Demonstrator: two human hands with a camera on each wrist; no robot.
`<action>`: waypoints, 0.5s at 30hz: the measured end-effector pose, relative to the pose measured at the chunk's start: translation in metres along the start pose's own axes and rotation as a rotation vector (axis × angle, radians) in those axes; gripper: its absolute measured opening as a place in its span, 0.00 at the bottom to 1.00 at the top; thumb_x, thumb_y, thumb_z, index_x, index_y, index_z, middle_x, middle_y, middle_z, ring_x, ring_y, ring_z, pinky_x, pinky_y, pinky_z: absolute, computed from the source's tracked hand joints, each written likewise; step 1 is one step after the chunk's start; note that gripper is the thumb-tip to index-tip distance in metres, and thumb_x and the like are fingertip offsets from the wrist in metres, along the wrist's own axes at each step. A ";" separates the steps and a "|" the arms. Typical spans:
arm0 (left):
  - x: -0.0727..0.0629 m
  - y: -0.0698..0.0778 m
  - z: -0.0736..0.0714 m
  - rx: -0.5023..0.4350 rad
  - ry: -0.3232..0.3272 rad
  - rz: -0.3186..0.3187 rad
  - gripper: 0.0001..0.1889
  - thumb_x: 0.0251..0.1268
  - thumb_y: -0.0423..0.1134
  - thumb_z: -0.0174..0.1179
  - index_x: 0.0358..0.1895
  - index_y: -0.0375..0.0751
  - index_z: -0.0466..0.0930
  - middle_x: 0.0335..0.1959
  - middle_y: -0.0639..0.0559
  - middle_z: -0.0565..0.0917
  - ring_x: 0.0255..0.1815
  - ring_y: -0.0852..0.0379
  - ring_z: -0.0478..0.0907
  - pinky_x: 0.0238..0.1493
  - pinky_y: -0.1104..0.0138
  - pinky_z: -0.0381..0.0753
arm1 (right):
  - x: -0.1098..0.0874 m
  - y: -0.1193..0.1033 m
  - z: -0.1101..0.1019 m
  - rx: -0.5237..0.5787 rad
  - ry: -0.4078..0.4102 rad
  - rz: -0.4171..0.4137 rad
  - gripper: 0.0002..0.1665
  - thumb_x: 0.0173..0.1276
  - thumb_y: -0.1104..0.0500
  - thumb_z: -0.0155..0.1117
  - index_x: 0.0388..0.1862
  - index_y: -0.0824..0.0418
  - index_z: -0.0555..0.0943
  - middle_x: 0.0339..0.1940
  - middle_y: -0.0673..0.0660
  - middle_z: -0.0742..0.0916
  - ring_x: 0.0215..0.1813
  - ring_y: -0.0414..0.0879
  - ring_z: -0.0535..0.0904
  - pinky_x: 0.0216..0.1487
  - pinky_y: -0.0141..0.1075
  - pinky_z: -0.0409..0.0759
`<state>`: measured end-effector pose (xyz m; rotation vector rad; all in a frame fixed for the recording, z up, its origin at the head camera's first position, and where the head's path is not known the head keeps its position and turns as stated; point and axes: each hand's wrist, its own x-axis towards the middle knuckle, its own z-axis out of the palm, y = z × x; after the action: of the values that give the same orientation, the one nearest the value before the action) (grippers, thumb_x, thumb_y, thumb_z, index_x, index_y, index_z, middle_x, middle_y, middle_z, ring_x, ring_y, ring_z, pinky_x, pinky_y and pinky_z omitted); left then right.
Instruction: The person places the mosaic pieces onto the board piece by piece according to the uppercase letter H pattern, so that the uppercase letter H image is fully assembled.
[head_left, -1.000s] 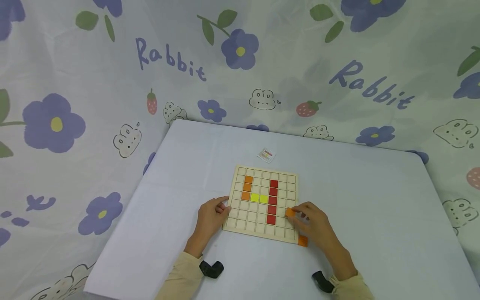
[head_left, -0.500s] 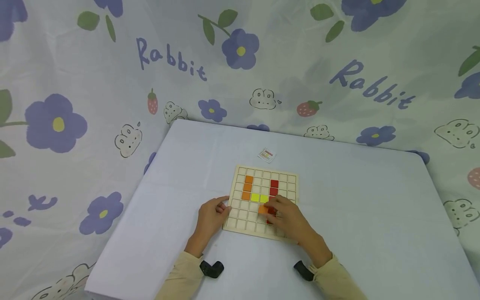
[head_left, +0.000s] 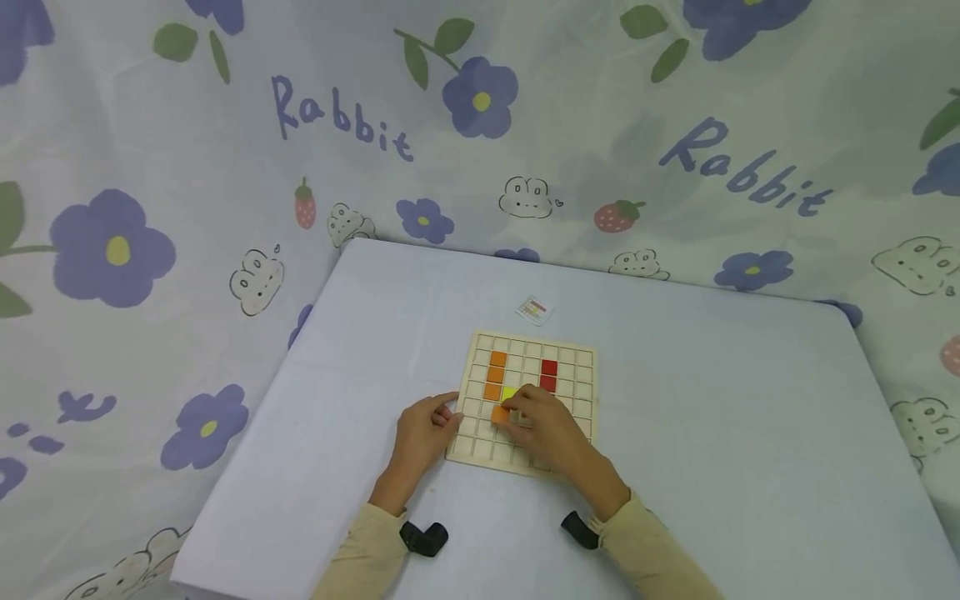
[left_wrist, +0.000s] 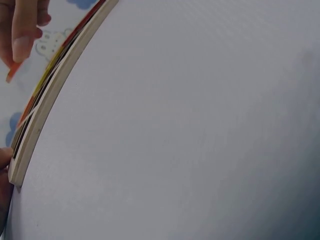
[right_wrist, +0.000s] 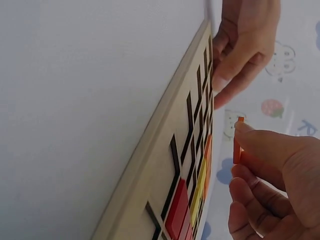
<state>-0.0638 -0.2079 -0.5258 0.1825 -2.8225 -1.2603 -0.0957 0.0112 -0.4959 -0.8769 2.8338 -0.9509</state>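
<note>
My right hand (head_left: pixel 551 429) pinches an orange square tile (head_left: pixel 500 414) between thumb and fingers, just above the wooden grid board (head_left: pixel 577 408). In the right wrist view that orange tile (right_wrist: pixel 237 142) is on edge and apart from the board. My left hand (head_left: pixel 422 433) holds the board's left edge, thumb at the rim and index finger along the side. Set in the board are a column of orange tiles (head_left: pixel 495 375), a yellow tile (head_left: pixel 509 392) and red tiles (head_left: pixel 549 375). My right hand hides the other yellow tile and the lower red ones in the head view.
A small card (head_left: pixel 535 310) with a printed coloured grid lies beyond the board. The white-covered table (head_left: pixel 712 400) extends to both sides, and a patterned cloth (head_left: pixel 570 125) hangs behind its far edge.
My right hand has carried the orange tile leftward across the board, from its right edge to below the orange and yellow tiles. The left hand stays at the edge.
</note>
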 end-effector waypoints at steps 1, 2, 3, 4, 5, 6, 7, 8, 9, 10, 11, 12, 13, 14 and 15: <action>0.000 -0.001 0.000 0.002 0.000 0.001 0.17 0.62 0.35 0.70 0.55 0.41 0.86 0.30 0.52 0.83 0.29 0.64 0.76 0.31 0.74 0.76 | 0.002 -0.001 0.001 -0.006 -0.009 0.004 0.14 0.62 0.54 0.76 0.46 0.56 0.88 0.40 0.48 0.85 0.37 0.39 0.77 0.40 0.29 0.79; 0.000 -0.001 0.000 0.003 0.002 0.002 0.17 0.62 0.35 0.70 0.55 0.41 0.86 0.29 0.52 0.83 0.29 0.64 0.77 0.31 0.74 0.76 | 0.004 -0.003 0.002 -0.010 -0.019 0.014 0.15 0.63 0.53 0.75 0.47 0.56 0.88 0.41 0.48 0.85 0.37 0.39 0.77 0.40 0.30 0.79; 0.000 -0.001 0.000 0.003 0.005 0.006 0.17 0.62 0.35 0.70 0.55 0.41 0.86 0.29 0.52 0.83 0.29 0.64 0.77 0.31 0.74 0.76 | 0.005 -0.004 0.003 -0.013 -0.026 0.020 0.15 0.64 0.53 0.75 0.47 0.57 0.88 0.41 0.48 0.85 0.37 0.39 0.77 0.40 0.31 0.79; 0.000 -0.001 0.000 0.001 0.006 0.010 0.17 0.62 0.35 0.70 0.54 0.41 0.86 0.29 0.52 0.83 0.29 0.64 0.77 0.31 0.74 0.77 | 0.007 -0.005 0.004 -0.020 -0.033 0.030 0.15 0.64 0.53 0.74 0.48 0.57 0.88 0.41 0.49 0.85 0.37 0.39 0.77 0.40 0.31 0.79; 0.001 -0.001 0.000 0.000 0.006 0.014 0.17 0.61 0.35 0.70 0.54 0.41 0.87 0.29 0.52 0.83 0.29 0.64 0.77 0.32 0.74 0.77 | 0.008 -0.005 0.006 -0.026 -0.038 0.036 0.16 0.65 0.52 0.74 0.48 0.57 0.88 0.42 0.48 0.85 0.38 0.39 0.76 0.41 0.32 0.79; 0.001 -0.001 0.000 -0.002 0.006 0.018 0.17 0.61 0.35 0.70 0.54 0.41 0.87 0.29 0.52 0.83 0.29 0.64 0.78 0.32 0.74 0.77 | 0.010 -0.006 0.007 -0.033 -0.041 0.042 0.16 0.65 0.52 0.73 0.48 0.57 0.88 0.42 0.48 0.85 0.39 0.39 0.77 0.42 0.32 0.80; 0.001 -0.001 0.000 -0.004 0.006 0.020 0.17 0.61 0.35 0.70 0.54 0.41 0.87 0.29 0.52 0.83 0.29 0.64 0.78 0.32 0.74 0.78 | 0.011 -0.006 0.008 -0.039 -0.045 0.048 0.16 0.66 0.52 0.73 0.48 0.58 0.87 0.43 0.49 0.85 0.40 0.39 0.77 0.42 0.33 0.80; 0.002 -0.001 0.000 -0.004 0.006 0.022 0.17 0.61 0.35 0.70 0.54 0.41 0.87 0.29 0.52 0.83 0.29 0.64 0.78 0.32 0.74 0.78 | 0.013 -0.006 0.009 -0.045 -0.048 0.055 0.16 0.66 0.51 0.73 0.48 0.58 0.87 0.43 0.49 0.85 0.41 0.40 0.77 0.44 0.34 0.80; 0.002 -0.001 0.000 -0.005 0.006 0.024 0.17 0.61 0.35 0.70 0.54 0.41 0.87 0.29 0.52 0.83 0.29 0.64 0.78 0.32 0.74 0.78 | 0.014 -0.006 0.011 -0.049 -0.049 0.058 0.16 0.66 0.51 0.73 0.48 0.58 0.87 0.43 0.49 0.85 0.42 0.40 0.78 0.45 0.35 0.81; 0.002 -0.001 0.000 -0.006 0.004 0.022 0.17 0.61 0.35 0.70 0.54 0.41 0.86 0.29 0.52 0.83 0.29 0.64 0.78 0.32 0.74 0.78 | 0.015 -0.005 0.012 -0.053 -0.050 0.056 0.16 0.66 0.51 0.73 0.48 0.58 0.87 0.43 0.49 0.85 0.43 0.40 0.78 0.46 0.35 0.81; 0.002 -0.001 0.000 -0.003 0.003 0.020 0.17 0.61 0.35 0.70 0.55 0.41 0.86 0.29 0.52 0.83 0.29 0.64 0.78 0.32 0.74 0.78 | 0.016 -0.005 0.014 -0.049 -0.052 0.057 0.16 0.66 0.51 0.73 0.48 0.58 0.87 0.43 0.49 0.85 0.44 0.40 0.79 0.48 0.36 0.82; 0.002 -0.001 0.000 -0.001 0.002 0.018 0.17 0.61 0.35 0.70 0.55 0.41 0.86 0.29 0.52 0.83 0.29 0.64 0.78 0.32 0.74 0.78 | 0.017 -0.005 0.015 -0.048 -0.056 0.060 0.16 0.66 0.52 0.73 0.48 0.58 0.87 0.44 0.49 0.84 0.44 0.40 0.79 0.48 0.36 0.81; 0.002 -0.001 0.000 0.001 0.000 0.017 0.17 0.61 0.35 0.70 0.55 0.41 0.86 0.29 0.52 0.83 0.29 0.64 0.78 0.32 0.74 0.78 | 0.018 -0.005 0.017 -0.042 -0.059 0.063 0.16 0.66 0.52 0.73 0.48 0.58 0.87 0.43 0.49 0.84 0.44 0.40 0.78 0.47 0.36 0.81; 0.001 -0.001 0.000 0.003 0.000 0.017 0.17 0.61 0.35 0.70 0.55 0.41 0.86 0.29 0.52 0.83 0.29 0.64 0.78 0.32 0.74 0.78 | 0.018 -0.004 0.018 -0.036 -0.059 0.065 0.16 0.66 0.52 0.73 0.48 0.58 0.87 0.43 0.49 0.84 0.43 0.40 0.78 0.47 0.35 0.81; 0.001 -0.002 0.000 0.004 -0.001 0.016 0.18 0.61 0.35 0.70 0.55 0.41 0.86 0.29 0.52 0.84 0.29 0.64 0.78 0.32 0.74 0.78 | 0.019 -0.005 0.019 -0.032 -0.060 0.065 0.16 0.66 0.52 0.73 0.48 0.59 0.87 0.43 0.49 0.84 0.43 0.39 0.78 0.46 0.35 0.81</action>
<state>-0.0649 -0.2093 -0.5268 0.1586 -2.8216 -1.2518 -0.1057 -0.0123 -0.5063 -0.7965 2.8155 -0.8599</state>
